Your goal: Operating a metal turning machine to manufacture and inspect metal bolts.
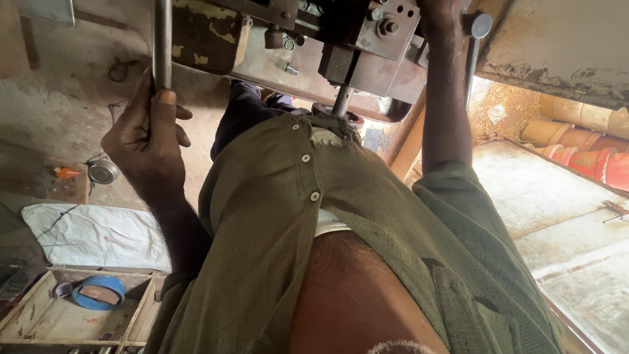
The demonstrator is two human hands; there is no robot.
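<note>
— While we are looking down past our olive-green shirt [275, 216], which hand is doing what?

— Our left hand [147, 134] is wrapping closed around the upright steel lever [162, 39], thumb lying along the bar. Our right hand [440, 14] is reaching up to the top of the press machine [341, 39]; the frame edge is cutting off its fingers, so we cannot tell whether it is gripping anything.

— And where is the work sitting?

— Under the dark ram rod [342, 99], a round red-rimmed part [341, 118] is peeking just above the shirt, mostly hidden.

— How are we handling the lever well?

— In our judgement, we are doing best by keeping the grip full and firm on the bar, pulling smoothly, and keeping the loose shirt away from the ram.

— Anything lying nearby?

— A wooden tray [39, 321] is holding a blue tape roll [98, 292], beside a white sack [98, 236] on the floor.
</note>
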